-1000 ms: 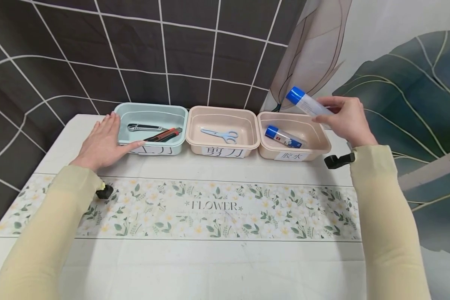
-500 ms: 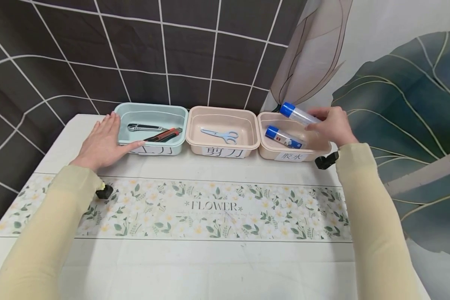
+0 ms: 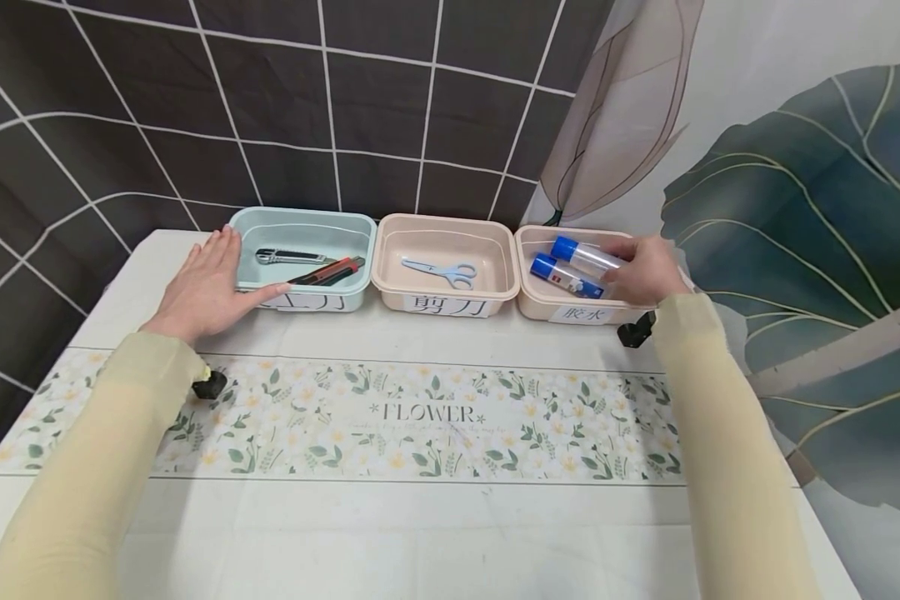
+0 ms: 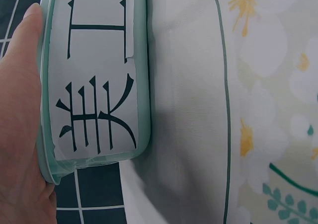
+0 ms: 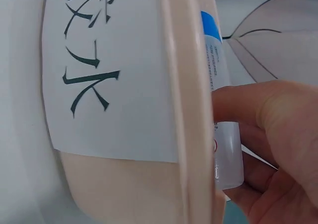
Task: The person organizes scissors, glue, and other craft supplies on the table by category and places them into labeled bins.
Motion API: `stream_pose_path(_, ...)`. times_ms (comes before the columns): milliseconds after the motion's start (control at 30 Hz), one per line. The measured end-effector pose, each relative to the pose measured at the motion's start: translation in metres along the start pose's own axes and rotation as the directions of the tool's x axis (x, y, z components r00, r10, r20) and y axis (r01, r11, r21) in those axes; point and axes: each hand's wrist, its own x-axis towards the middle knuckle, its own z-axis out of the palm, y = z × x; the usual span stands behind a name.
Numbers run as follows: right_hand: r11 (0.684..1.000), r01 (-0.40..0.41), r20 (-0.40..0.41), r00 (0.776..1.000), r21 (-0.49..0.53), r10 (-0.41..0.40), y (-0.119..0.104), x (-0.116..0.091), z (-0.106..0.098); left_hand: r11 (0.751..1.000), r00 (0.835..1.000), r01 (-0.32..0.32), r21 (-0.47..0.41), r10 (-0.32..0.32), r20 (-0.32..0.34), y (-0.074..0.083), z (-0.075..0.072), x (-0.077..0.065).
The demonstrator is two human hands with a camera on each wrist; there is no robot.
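Observation:
My right hand (image 3: 648, 267) pinches a clear glue bottle (image 3: 594, 260) with a blue cap, inside the right pink bin (image 3: 537, 310). In the right wrist view, thumb and fingers hold the bottle's sides behind the bin's rim. Beside it lies a second blue-capped glue bottle (image 3: 566, 276), with a printed label. My left hand (image 3: 198, 287) rests against the left end of the light blue bin (image 3: 300, 214), fingers straight, thumb along the front rim. Two utility knives lie in that bin, one silver and black (image 3: 292, 257), one red and black (image 3: 328, 272).
Between these bins stands another pink bin (image 3: 392, 297), holding light blue scissors (image 3: 442, 271). Paper labels with Chinese characters are on the bins' fronts. A dark gridded cloth (image 3: 375, 108) hangs right behind the row. The white tablecloth (image 3: 345, 533) has a flowered band.
My right hand has moved left and down, lowering the glue bottle from above the right bin to beside the other bottle. The left hand has stayed in place.

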Motion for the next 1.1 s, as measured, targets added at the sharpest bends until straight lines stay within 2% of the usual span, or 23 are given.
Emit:
stream_pose_path(267,1.0,-0.015,0.013,1.0,-0.02,0.016,-0.005,-0.004,-0.004,1.0,1.0,0.004,0.0,-0.004,0.001,0.0,0.0,0.002)
stream_pose_path(500,0.996,0.06,-0.023,0.998,-0.068,-0.061,-0.015,-0.011,-0.01,1.0,1.0,0.005,-0.006,-0.005,0.002,0.001,-0.001,0.002)
stream_pose_path(900,0.994,0.106,-0.045,0.993,-0.024,-0.107,-0.034,-0.023,-0.012,1.0,1.0,0.0,-0.007,0.0,-0.008,0.002,-0.001,0.001)
stream_pose_path(1100,0.985,0.167,-0.092,0.981,-0.042,-0.17,-0.042,-0.034,-0.019,1.0,1.0,-0.002,-0.004,0.002,-0.006,0.001,-0.001,0.0)
